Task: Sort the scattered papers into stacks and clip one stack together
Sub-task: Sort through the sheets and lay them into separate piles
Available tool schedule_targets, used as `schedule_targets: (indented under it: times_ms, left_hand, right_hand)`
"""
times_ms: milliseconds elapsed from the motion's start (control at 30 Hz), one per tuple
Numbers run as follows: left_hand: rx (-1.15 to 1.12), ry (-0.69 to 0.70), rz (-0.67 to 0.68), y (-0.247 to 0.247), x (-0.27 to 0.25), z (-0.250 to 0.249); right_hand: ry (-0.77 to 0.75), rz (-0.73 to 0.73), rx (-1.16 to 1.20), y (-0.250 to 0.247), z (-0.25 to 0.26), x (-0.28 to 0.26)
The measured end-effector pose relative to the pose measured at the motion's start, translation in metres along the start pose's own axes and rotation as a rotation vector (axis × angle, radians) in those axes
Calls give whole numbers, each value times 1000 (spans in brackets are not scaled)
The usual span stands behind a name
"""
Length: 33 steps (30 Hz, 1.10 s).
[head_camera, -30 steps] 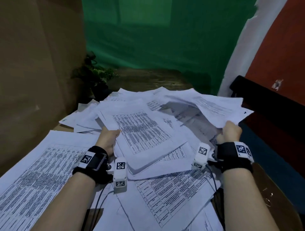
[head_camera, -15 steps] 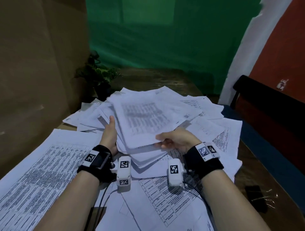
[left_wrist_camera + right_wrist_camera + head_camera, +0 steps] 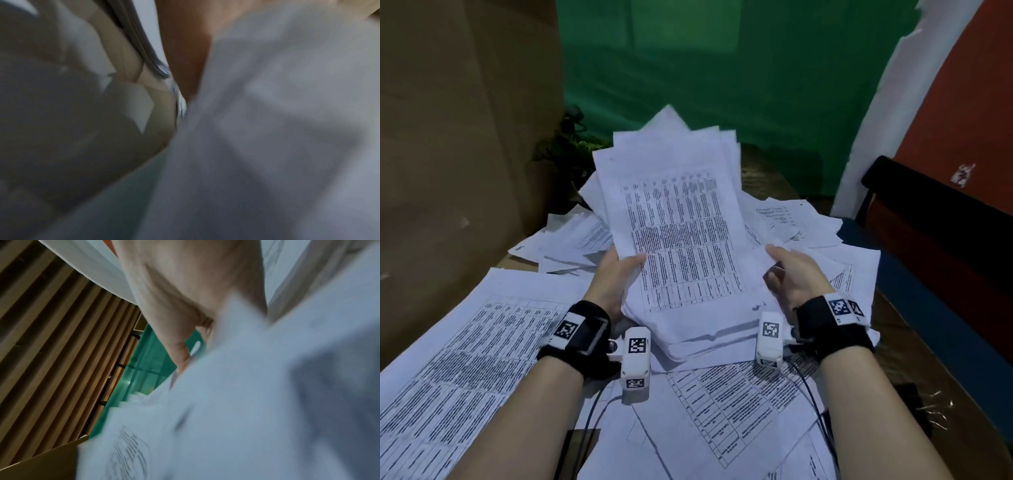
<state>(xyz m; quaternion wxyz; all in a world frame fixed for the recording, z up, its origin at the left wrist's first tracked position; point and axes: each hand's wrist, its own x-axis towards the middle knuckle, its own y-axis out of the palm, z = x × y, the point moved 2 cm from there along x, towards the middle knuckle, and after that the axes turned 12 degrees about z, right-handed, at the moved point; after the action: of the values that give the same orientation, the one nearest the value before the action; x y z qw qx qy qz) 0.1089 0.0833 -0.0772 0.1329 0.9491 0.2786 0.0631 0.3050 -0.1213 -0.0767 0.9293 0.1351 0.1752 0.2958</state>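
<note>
**Thick stack of printed sheets held tilted above the paper-strewn table**

Gripped on both sides: a thick stack of white printed paper sheets (image 3: 681, 240), raised off the table and tilted up toward the head camera, upper corners fanned unevenly. Clamped along its left edge by the left hand (image 3: 616, 277), thumb on the top sheet. Held at the right edge by the right hand (image 3: 791, 274), fingers curled round the margin; both hands well apart, the stack between them. Top sheet printed with a dense table in black; text too small to read. Wrist views blurred, showing little beyond skin against pale paper.

Under and around the stack: loose white printed sheets (image 3: 739, 404) scattered over a brown wooden table (image 3: 914, 359), overlapping at all angles, one large tabled sheet at near left. No container in view.

On each wrist: a black strap with white square-coded markers (image 3: 839, 308). Near the table's right edge: thin wire clips (image 3: 935, 407), small and indistinct.

Around: brown cardboard wall (image 3: 465, 120) at left, green backdrop (image 3: 722, 68) behind, small dark-leaved plant (image 3: 571, 147) at the far left corner, red wall (image 3: 969, 102) at right.
</note>
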Motion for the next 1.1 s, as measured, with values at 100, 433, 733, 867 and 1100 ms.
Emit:
schedule_targets:
  times_ms: [100, 433, 733, 867, 1100]
  left_hand:
    - [56, -17, -41, -9, 6, 7]
    - [258, -190, -173, -22, 9, 16]
    - [143, -174, -158, -11, 6, 10]
    - [46, -141, -203, -14, 11, 15]
    - [-160, -231, -210, -15, 13, 21]
  right_hand:
    - [-179, -121, -64, -6, 13, 0]
    - [-305, -219, 488, -24, 13, 11]
    - [-233, -149, 360, -18, 20, 2]
    - [-126, -82, 92, 1, 16, -8]
    - [15, 25, -213, 16, -1, -3]
